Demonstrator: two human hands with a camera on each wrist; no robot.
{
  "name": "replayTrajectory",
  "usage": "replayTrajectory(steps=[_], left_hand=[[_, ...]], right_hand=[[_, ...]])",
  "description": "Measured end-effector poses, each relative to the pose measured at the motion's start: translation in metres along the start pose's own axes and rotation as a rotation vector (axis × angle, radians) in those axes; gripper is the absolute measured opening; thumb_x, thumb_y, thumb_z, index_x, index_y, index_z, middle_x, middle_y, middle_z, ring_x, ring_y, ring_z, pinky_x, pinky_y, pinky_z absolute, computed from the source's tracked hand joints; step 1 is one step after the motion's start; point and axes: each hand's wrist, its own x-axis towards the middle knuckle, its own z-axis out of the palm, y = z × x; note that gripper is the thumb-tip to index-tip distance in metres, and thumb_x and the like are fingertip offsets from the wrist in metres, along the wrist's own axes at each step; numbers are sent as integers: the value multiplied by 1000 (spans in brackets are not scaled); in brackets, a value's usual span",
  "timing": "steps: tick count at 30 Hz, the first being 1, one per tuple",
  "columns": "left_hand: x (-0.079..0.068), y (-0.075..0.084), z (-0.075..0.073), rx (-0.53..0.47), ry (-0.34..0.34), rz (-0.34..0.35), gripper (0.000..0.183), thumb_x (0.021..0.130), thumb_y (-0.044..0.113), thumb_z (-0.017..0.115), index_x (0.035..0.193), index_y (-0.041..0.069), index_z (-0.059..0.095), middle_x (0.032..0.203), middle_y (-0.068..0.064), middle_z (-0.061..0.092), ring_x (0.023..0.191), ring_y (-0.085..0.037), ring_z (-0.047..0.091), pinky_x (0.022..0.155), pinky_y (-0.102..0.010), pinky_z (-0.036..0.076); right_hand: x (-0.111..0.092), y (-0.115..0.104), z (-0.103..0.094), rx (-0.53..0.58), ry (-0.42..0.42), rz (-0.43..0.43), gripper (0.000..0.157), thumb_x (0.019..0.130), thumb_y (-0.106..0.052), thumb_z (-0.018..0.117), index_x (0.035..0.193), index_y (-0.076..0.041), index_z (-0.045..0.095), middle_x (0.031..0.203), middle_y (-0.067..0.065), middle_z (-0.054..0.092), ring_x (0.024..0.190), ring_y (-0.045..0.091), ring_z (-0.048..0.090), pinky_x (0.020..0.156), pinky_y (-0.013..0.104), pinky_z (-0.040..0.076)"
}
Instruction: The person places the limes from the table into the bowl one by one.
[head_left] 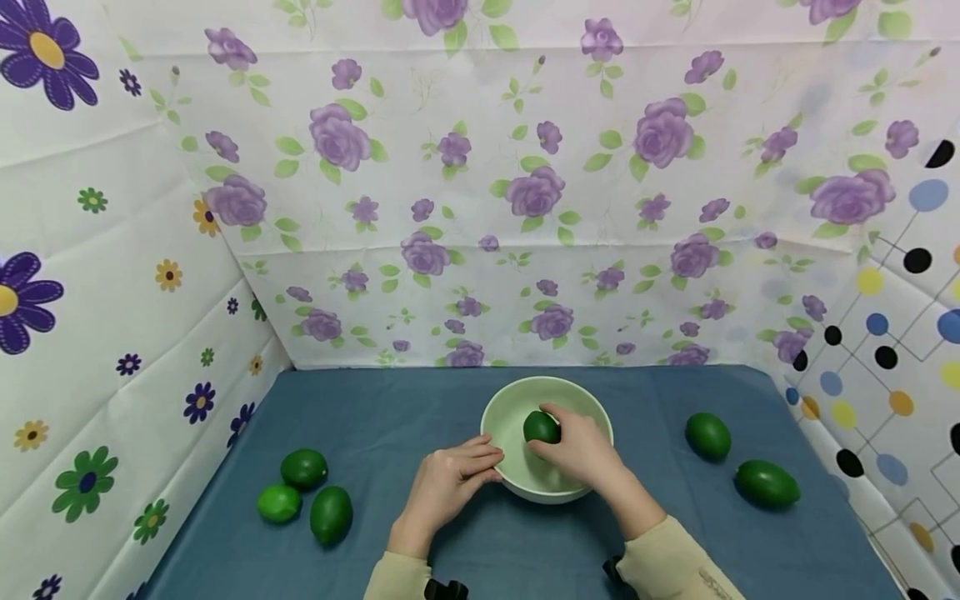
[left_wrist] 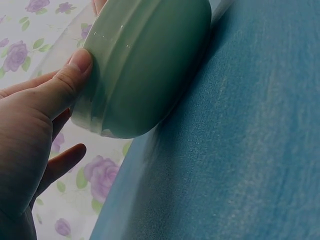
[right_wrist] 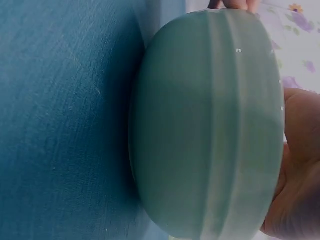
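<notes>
A pale green bowl (head_left: 513, 408) stands on the blue cloth in the middle. My left hand (head_left: 455, 483) holds the bowl's left rim, its thumb (left_wrist: 80, 61) against the outer wall and the other fingers partly behind the edge. Inside the bowl, my right hand (head_left: 581, 446) grips a dark green avocado (head_left: 538, 427) between thumb and fingers. The bowl's wall (right_wrist: 200, 125) hides that fruit in the right wrist view, where part of my right hand (right_wrist: 300, 165) shows beyond the rim.
On the left lie two dark green avocados, one behind (head_left: 303, 469) and one in front (head_left: 331, 516), beside a brighter green lime (head_left: 279, 504). Two more dark green avocados, one farther (head_left: 708, 437) and one nearer (head_left: 767, 484), lie on the right. Patterned sheets (head_left: 450, 292) enclose the blue-covered table (head_left: 390, 400).
</notes>
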Motion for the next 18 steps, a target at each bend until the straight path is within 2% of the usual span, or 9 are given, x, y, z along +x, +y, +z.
replayTrajectory(steps=[9, 18], left_hand=[[1, -1, 2, 23, 14, 19, 34, 89, 30, 86, 121, 19, 85, 121, 5, 79, 128, -14, 68, 96, -35, 61], [1, 0, 1, 17, 12, 14, 32, 89, 29, 86, 119, 20, 85, 121, 8, 79, 128, -13, 67, 98, -34, 60]], right_hand=[[12, -1, 8, -67, -14, -5, 68, 94, -33, 85, 151, -6, 61, 131, 17, 72, 111, 37, 71, 86, 48, 62], [16, 1, 14, -81, -37, -7, 67, 94, -31, 87, 150, -5, 61, 135, 16, 70, 114, 36, 70, 88, 49, 61]])
